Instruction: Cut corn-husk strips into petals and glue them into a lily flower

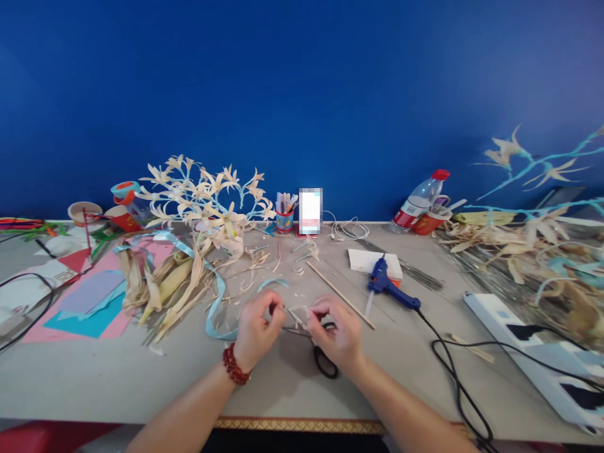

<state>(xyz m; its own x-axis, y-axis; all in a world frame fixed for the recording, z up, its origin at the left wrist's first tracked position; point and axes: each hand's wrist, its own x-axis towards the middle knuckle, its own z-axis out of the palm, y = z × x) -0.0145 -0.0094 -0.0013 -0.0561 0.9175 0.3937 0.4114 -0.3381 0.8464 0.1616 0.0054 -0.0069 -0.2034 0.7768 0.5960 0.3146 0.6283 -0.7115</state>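
My left hand (260, 327), with a red bead bracelet (236, 365) at the wrist, is closed in a pinch over the middle of the table. Whatever lies between its fingertips is too small to make out. Beside it, my right hand (337, 333) pinches a thin pale piece (302, 314), perhaps a strip of husk. Scissors (325, 363) lie under the right hand, their black handle showing and the blades partly hidden. A light blue ribbon (214, 314) curls on the table left of my left hand. Right of my hands rests a thin wooden stick (340, 294).
A blue glue gun (389, 286) leans on a white box (363, 260), its cord running to the front edge near a power strip (523, 358). Dried husks (170, 283) and a branch of husk flowers (212, 201) stand left. A bottle (419, 201) tilts at the back.
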